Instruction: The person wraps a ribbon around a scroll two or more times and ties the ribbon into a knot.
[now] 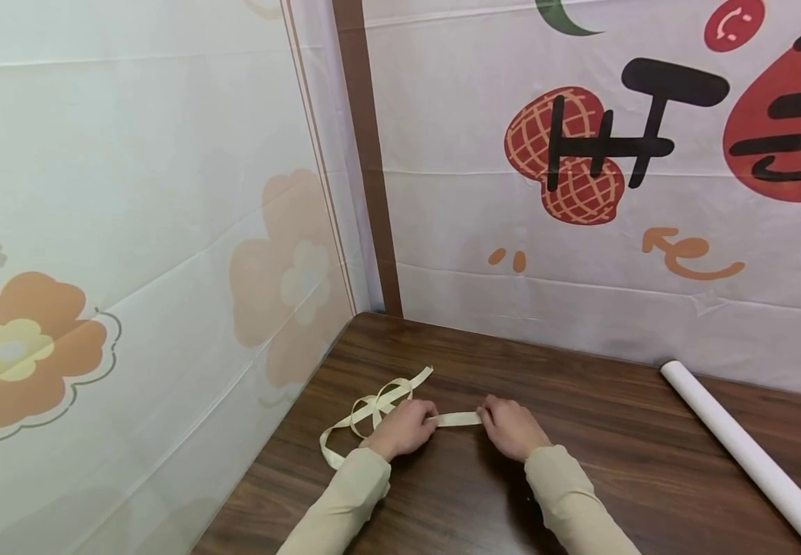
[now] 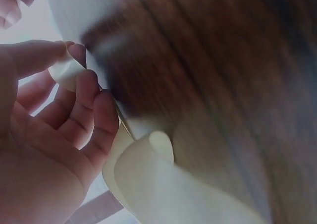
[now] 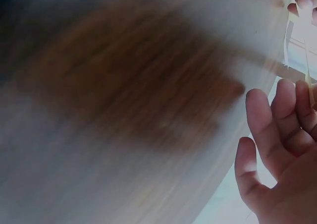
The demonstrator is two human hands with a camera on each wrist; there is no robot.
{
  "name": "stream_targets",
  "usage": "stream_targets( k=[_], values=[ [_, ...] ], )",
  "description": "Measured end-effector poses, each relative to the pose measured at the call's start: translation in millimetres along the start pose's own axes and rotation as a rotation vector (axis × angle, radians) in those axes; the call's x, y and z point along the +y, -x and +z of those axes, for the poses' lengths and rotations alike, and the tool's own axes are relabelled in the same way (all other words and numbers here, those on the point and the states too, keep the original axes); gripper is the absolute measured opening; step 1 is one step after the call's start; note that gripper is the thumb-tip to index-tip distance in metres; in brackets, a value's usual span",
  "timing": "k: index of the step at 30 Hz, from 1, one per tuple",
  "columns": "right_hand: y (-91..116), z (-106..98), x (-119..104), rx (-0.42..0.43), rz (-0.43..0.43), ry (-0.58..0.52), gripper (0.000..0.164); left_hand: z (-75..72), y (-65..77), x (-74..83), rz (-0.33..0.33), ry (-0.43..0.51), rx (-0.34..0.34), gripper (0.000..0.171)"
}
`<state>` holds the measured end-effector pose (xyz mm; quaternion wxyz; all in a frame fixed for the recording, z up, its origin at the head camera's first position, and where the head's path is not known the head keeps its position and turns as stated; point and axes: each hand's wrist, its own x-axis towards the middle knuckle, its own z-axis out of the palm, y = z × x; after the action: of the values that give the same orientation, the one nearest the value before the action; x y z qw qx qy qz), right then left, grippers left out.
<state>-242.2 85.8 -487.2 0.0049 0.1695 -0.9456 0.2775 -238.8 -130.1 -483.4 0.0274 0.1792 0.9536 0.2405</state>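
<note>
A cream ribbon [image 1: 457,419] runs in a short, nearly straight stretch between the two hands, over the brown wooden table. The left hand [image 1: 408,428] pinches it between thumb and index finger; the left wrist view shows the ribbon [image 2: 67,71] bent at the fingertips and more of it trailing below. At the other end of the stretch, the right hand [image 1: 513,428] holds the ribbon by its fingertips. In the right wrist view that grip lies at the picture's edge, and the outer fingers [image 3: 260,112] are loosely bent. Loose loops spread left of and behind the left hand.
A long white roll [image 1: 740,447] lies slantwise on the table [image 1: 456,493] at the right. A pale hanging sheet with flowers [image 1: 164,193] borders the table on the left. Another printed sheet [image 1: 456,193] stands along the back edge.
</note>
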Motion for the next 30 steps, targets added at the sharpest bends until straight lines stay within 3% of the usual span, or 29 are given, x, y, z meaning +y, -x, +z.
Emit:
stream_targets(
  k=[17, 23, 30],
  values=[
    [20.3, -19.5, 22.6, -0.032, 0.047, 0.027, 0.012, -3.0, 2.8, -3.9, -0.019, -0.035, -0.017, 0.011],
    [28.0, -24.7, 31.5, 0.002, 0.052, 0.041, 0.008, -5.0, 5.2, -7.9, -0.037, -0.025, -0.013, 0.011],
    [33.9, -36.2, 38.5, -0.013, 0.064, 0.013, 0.007, -10.9, 6.8, -10.9, -0.023, -0.030, -0.052, 0.007]
  ],
)
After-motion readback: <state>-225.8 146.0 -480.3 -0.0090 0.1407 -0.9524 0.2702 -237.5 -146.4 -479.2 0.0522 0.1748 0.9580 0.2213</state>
